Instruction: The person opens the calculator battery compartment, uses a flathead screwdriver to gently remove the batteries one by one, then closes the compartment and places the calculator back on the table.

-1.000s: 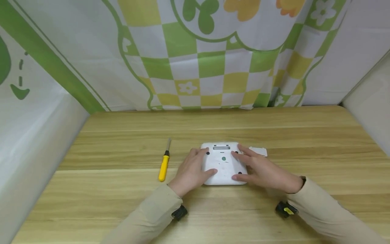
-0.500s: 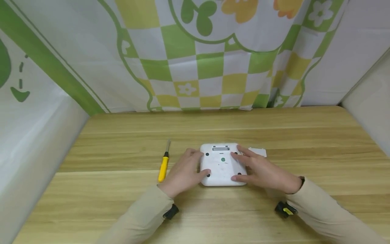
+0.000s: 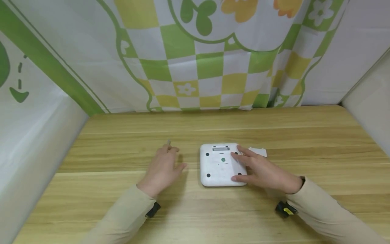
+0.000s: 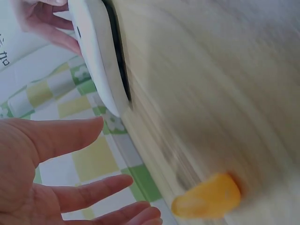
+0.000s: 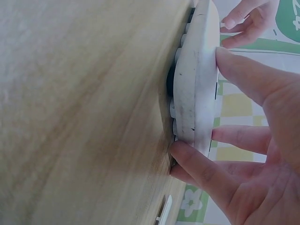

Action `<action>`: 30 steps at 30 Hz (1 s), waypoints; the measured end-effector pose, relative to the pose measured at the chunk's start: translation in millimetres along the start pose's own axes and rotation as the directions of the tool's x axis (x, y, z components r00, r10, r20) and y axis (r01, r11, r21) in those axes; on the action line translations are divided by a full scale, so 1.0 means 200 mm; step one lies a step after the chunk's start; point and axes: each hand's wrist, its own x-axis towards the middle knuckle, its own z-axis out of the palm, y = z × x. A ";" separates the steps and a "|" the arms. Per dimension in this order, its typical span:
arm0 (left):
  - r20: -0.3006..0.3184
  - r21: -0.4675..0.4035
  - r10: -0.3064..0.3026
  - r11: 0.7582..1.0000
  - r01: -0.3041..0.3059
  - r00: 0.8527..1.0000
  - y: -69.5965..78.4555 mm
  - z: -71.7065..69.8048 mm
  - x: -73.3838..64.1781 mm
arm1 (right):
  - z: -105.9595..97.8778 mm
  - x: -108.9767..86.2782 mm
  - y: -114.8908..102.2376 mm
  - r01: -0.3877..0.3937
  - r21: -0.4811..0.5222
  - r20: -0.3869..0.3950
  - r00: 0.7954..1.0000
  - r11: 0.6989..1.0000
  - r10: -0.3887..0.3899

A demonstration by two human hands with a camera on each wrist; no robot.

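Observation:
A white calculator (image 3: 220,169) lies face down on the wooden table, its keys showing along the underside in the right wrist view. Near its far edge is an uncovered battery slot (image 3: 220,148). My right hand (image 3: 263,169) holds the calculator's right side, thumb on the back and lower fingers around the edge. To the left, my left hand (image 3: 163,169) hovers with spread fingers over the screwdriver, touching nothing in the left wrist view. Only the screwdriver's metal shaft (image 3: 169,142) shows past the fingers in the head view; its yellow handle (image 4: 208,197) appears below the fingertips in the left wrist view.
A small white battery cover (image 3: 259,152) lies just right of the calculator, beyond the right hand. The wooden table (image 3: 213,217) ends at a green, yellow and white checked curtain (image 3: 210,67) at the back. Pale walls stand on both sides.
My left hand has let go of the calculator's left side and moved left over the screwdriver. My right hand and the calculator stay in place.

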 end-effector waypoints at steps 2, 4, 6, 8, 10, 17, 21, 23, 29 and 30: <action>-0.001 0.017 -0.008 1.000 0.008 1.000 -0.02 -0.01 0.00 | 0.00 0.00 0.00 -0.009 0.001 0.005 1.000 1.000 0.009; -0.007 0.033 -0.014 0.999 0.014 1.000 -0.03 -0.02 0.00 | 0.00 0.00 0.00 -0.019 0.004 0.012 1.000 1.000 0.019; -0.008 0.047 -0.018 0.999 0.019 1.000 -0.04 -0.03 -0.01 | -0.01 -0.01 0.00 -0.025 0.006 0.019 1.000 1.000 0.025; -0.001 0.053 -0.024 0.998 0.024 1.000 -0.06 -0.04 -0.01 | -0.01 -0.01 0.00 -0.028 0.008 0.028 0.999 1.000 0.028; 0.013 0.060 -0.031 0.998 0.030 0.999 -0.08 -0.05 -0.01 | -0.01 -0.01 0.00 -0.023 0.008 0.030 0.999 1.000 0.023; 0.092 0.057 -0.097 0.994 0.092 0.991 -0.13 -0.06 0.01 | -0.01 -0.01 -0.01 -0.012 0.000 0.018 1.000 1.000 0.012; 0.120 0.044 -0.121 0.992 0.116 0.985 -0.15 -0.06 0.04 | 0.00 -0.01 0.00 -0.013 0.000 0.013 1.000 1.000 0.013; 0.125 0.042 -0.123 0.992 0.118 0.984 -0.15 -0.06 0.05 | 0.00 -0.01 0.00 -0.013 0.000 0.011 1.000 1.000 0.013; 0.136 0.041 -0.130 0.991 0.126 0.982 -0.15 -0.05 0.06 | 0.00 -0.01 0.00 -0.002 0.006 0.006 1.000 1.000 0.002; 0.137 0.040 -0.131 0.991 0.127 0.982 -0.15 -0.05 0.06 | 0.00 -0.01 0.00 -0.003 0.008 0.007 1.000 1.000 0.003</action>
